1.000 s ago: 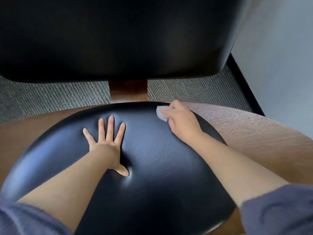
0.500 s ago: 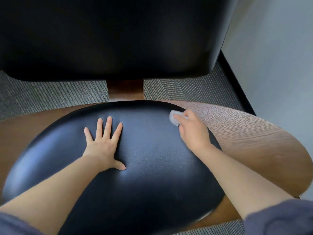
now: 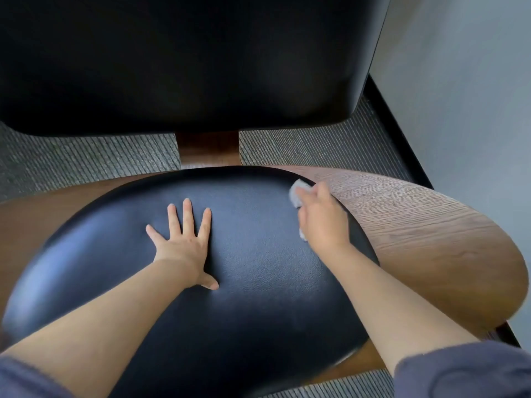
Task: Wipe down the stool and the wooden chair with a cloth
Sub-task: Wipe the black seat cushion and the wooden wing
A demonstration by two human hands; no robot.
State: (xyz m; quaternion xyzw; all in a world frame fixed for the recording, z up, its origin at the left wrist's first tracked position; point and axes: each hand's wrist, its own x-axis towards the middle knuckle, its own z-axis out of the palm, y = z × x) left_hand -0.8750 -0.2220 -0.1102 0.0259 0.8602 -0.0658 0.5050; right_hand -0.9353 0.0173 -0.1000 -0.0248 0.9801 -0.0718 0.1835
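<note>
the left hand (image 3: pixel 184 242) lies flat, fingers spread, on the middle of the chair's (image 3: pixel 431 239) black seat (image 3: pixel 258 282). the right hand (image 3: pixel 323 222) grasps a cloth (image 3: pixel 296 192) at the seat's far right edge, beside the wood.

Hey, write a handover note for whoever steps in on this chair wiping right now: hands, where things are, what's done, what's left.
Left hand: flat, fingers spread, pressing on the black seat cushion.
Right hand: grips the cloth at the cushion's far right edge, beside the wooden seat rim.
Done: cannot tell; nothing shows which parts are already wiped.
Left: likely the rest of the cushion, the wooden rim and the backrest; the stool is not in view.
</note>
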